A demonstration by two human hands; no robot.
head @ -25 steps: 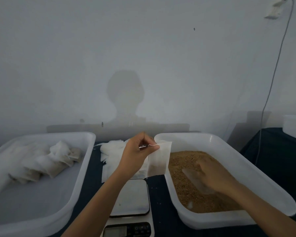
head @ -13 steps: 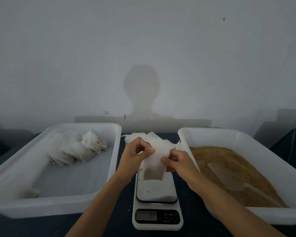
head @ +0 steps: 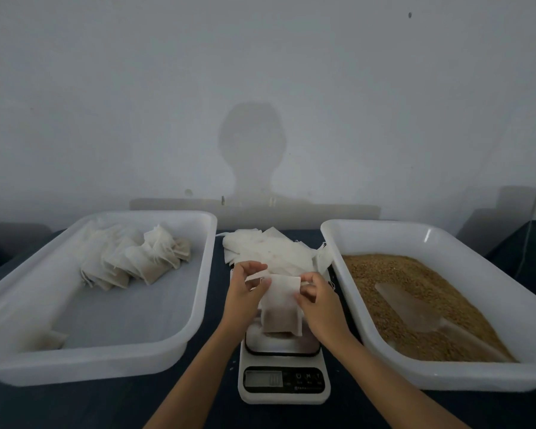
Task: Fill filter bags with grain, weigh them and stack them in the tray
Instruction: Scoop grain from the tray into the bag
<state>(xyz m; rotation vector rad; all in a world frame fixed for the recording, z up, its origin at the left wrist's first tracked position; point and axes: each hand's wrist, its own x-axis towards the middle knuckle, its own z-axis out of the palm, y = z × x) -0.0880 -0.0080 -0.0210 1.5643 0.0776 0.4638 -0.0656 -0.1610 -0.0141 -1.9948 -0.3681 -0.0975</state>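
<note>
Left hand [head: 243,297] and right hand [head: 317,300] pinch white part-filled filter bag [head: 281,308] over white digital scale [head: 283,371] (between white plastic tray [head: 195,311] and grain tub [head: 350,292]); loose empty bags [head: 270,250] at worktop's far edge

Both hands, left hand [head: 243,292] and right hand [head: 317,300], pinch a part-filled filter bag [head: 280,308] above the scale [head: 283,366]. Filled bags [head: 130,258] sit in the left tray [head: 195,305].

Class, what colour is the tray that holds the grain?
White; the tray shows best in the head view, with brown grain inside.
</note>
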